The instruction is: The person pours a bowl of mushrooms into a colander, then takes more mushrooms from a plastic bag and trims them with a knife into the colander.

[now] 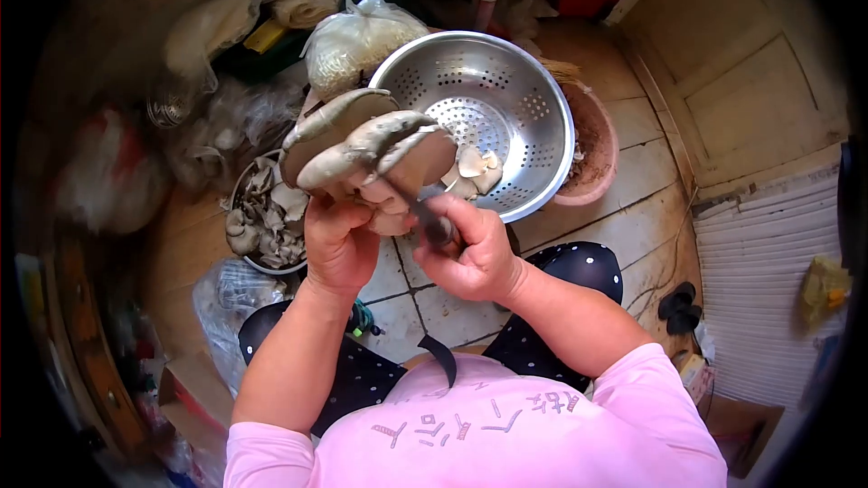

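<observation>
A cluster of oyster mushrooms with broad grey caps is held up by its stem in my left hand, whose fingers are wrapped round the base. My right hand grips the dark handle of a knife. The blade points up and left against the stems, partly hidden by the caps. Just behind the cluster sits a large steel colander with a few mushroom pieces inside. Left of my left hand stands a bowl filled with grey mushrooms.
A pink basin with scraps stands right of the colander. A knotted plastic bag of pale food lies behind. Clear plastic bags and a cardboard box are at the left. Tiled floor and a white ribbed panel show at the right.
</observation>
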`<state>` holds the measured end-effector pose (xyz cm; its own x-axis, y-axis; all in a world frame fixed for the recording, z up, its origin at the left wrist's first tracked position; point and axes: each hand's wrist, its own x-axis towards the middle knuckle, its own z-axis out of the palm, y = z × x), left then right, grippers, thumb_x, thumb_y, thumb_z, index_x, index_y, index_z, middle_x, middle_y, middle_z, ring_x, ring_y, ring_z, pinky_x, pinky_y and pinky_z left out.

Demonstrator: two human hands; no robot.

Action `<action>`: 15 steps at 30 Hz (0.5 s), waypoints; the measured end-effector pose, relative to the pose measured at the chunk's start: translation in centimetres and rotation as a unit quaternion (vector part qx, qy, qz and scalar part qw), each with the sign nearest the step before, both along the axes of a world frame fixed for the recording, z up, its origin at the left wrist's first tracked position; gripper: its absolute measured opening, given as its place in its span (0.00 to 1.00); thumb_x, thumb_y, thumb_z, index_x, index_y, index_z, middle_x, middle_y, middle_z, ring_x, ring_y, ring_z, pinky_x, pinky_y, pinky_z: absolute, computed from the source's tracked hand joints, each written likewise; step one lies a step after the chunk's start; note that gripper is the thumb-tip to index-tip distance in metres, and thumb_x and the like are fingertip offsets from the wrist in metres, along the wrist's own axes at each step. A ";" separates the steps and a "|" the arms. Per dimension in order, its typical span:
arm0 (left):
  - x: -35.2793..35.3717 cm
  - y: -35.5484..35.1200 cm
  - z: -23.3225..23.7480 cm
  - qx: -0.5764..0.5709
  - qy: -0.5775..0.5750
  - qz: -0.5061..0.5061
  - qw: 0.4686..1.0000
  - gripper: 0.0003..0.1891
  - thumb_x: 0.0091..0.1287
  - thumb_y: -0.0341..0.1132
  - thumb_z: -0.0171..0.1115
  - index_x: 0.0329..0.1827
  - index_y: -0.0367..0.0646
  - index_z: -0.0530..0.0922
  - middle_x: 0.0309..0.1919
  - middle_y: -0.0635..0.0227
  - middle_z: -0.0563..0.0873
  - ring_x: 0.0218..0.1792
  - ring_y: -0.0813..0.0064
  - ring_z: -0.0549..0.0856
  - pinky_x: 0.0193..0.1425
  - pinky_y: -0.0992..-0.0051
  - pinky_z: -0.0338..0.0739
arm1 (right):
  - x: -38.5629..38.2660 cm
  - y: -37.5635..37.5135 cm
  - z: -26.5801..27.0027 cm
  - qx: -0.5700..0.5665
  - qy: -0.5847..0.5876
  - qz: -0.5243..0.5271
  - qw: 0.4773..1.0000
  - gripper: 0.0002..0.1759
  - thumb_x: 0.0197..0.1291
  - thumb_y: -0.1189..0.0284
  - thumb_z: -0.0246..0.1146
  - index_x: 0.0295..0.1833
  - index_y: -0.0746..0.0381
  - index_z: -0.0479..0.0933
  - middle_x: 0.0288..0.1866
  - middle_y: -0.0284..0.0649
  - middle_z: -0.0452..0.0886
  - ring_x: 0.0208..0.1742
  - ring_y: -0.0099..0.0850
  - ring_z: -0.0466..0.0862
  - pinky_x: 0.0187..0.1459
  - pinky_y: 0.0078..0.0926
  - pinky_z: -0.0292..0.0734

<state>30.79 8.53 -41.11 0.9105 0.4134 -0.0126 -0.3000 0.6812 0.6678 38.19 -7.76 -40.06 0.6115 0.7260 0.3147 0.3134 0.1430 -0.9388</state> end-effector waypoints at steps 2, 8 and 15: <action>-0.4 0.2 -0.8 -0.007 -0.019 0.004 1.000 0.28 0.55 0.29 0.54 0.63 0.43 0.73 0.59 0.65 0.79 0.63 0.65 0.76 0.70 0.62 0.67 | -0.2 0.1 0.2 0.014 -0.036 0.018 0.999 0.13 0.54 0.76 0.68 0.45 0.61 0.74 0.24 0.32 0.67 0.25 0.20 0.65 0.28 0.20 0.64; -1.2 0.8 0.7 -0.118 -0.008 0.011 0.993 0.22 0.60 0.33 0.51 0.59 0.42 0.75 0.53 0.67 0.82 0.55 0.69 0.80 0.60 0.67 0.73 | -0.8 0.1 0.3 -0.054 0.000 0.050 0.997 0.11 0.54 0.73 0.69 0.32 0.61 0.71 0.21 0.32 0.66 0.23 0.21 0.64 0.26 0.23 0.62; -0.4 2.3 0.1 -0.155 0.042 0.061 0.985 0.17 0.70 0.45 0.49 0.55 0.48 0.77 0.51 0.69 0.83 0.51 0.68 0.81 0.53 0.62 0.76 | -1.1 0.4 -0.8 -0.102 -0.052 0.010 0.993 0.10 0.53 0.74 0.68 0.40 0.61 0.74 0.24 0.37 0.74 0.25 0.28 0.72 0.29 0.27 0.70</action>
